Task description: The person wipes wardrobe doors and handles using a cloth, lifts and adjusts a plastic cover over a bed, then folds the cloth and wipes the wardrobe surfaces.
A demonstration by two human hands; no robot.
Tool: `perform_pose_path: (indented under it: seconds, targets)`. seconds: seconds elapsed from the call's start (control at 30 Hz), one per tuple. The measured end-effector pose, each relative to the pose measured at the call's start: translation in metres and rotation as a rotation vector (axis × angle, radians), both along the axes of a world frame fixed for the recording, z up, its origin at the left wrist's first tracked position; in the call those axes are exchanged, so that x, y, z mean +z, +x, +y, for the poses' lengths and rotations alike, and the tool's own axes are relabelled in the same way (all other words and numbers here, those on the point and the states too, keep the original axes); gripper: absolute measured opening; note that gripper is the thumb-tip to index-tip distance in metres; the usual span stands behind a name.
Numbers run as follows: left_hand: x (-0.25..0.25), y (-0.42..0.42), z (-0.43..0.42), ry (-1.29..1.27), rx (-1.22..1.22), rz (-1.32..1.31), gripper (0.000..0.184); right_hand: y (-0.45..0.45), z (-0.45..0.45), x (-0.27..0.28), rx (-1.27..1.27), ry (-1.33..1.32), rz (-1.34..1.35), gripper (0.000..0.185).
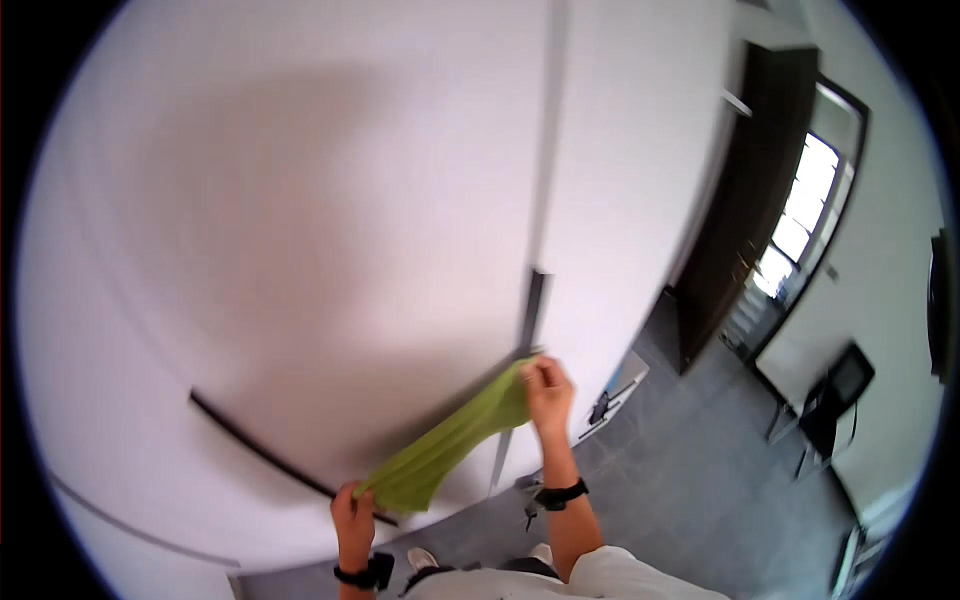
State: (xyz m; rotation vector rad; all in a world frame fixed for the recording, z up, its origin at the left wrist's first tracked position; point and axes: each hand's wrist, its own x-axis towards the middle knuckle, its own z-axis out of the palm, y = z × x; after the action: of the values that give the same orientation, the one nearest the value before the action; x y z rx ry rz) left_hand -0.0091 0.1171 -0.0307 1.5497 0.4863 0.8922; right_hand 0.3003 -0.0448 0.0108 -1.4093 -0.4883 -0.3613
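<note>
A green cloth (448, 440) is stretched between my two hands in front of a white cabinet (300, 250). My left hand (352, 508) pinches its lower left corner, close to a long black handle (262, 451). Higher up and to the right, my right hand (547, 390) grips the other end, just below a black upright handle (534, 308). The cloth hangs slightly slack along its lower edge. Whether it touches the cabinet front, I cannot tell.
Beyond the cabinet's right side a dark door (745, 200) stands open. A black chair (832, 400) is by the right wall on the grey tiled floor (670, 480). A low white unit (622, 392) with small items adjoins the cabinet. My shoes (422, 560) show below.
</note>
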Motion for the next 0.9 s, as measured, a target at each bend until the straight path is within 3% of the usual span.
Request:
perform_pose_path:
  seconds: [0.07,0.13,0.2,0.27,0.3,0.37,0.47,0.53,0.67,0.8,0.87,0.9]
  targets:
    - [0.009,0.008,-0.022,-0.049,-0.031,0.015,0.018,-0.01,-0.009,-0.003,-0.021,-0.076,-0.004,0.018]
    - [0.008,0.022,-0.049,0.161,0.097,0.108,0.02,-0.009,-0.028,-0.013,0.179,-0.048,0.119,0.021]
    - [0.023,0.043,-0.086,0.15,0.041,0.163,0.02,0.004,-0.04,-0.056,0.294,-0.086,0.14,0.017]
    - [0.047,0.052,-0.103,-0.078,-0.029,0.156,0.02,-0.007,-0.035,-0.094,0.361,-0.127,0.248,0.015]
    - [0.047,0.063,-0.116,-0.066,-0.062,0.174,0.02,-0.003,-0.046,-0.113,0.433,-0.181,0.302,0.014]
    - [0.046,0.101,-0.138,0.034,-0.019,0.258,0.018,0.009,-0.077,-0.153,0.378,-0.475,0.394,0.013]
    - [0.048,0.13,-0.169,0.164,-0.187,0.248,0.017,0.027,-0.141,-0.197,0.275,-0.301,0.491,0.012]
    - [0.062,0.15,-0.186,0.194,-0.402,0.397,0.015,0.045,-0.183,-0.189,0.189,-0.239,0.558,0.014]
    - [0.052,0.216,-0.23,0.12,-0.468,0.506,0.015,0.08,-0.239,-0.237,0.072,0.007,0.755,0.025]
    - [0.032,0.311,-0.275,-0.108,-0.576,0.612,0.019,0.097,-0.31,-0.276,0.056,-0.074,1.033,0.029]
    - [0.021,0.367,-0.298,-0.052,-0.699,0.681,0.021,0.141,-0.362,-0.309,-0.182,-0.321,0.716,0.029]
    - [0.013,0.399,-0.315,-0.169,-0.723,0.665,0.021,0.17,-0.398,-0.278,-0.299,-0.433,0.665,0.027]
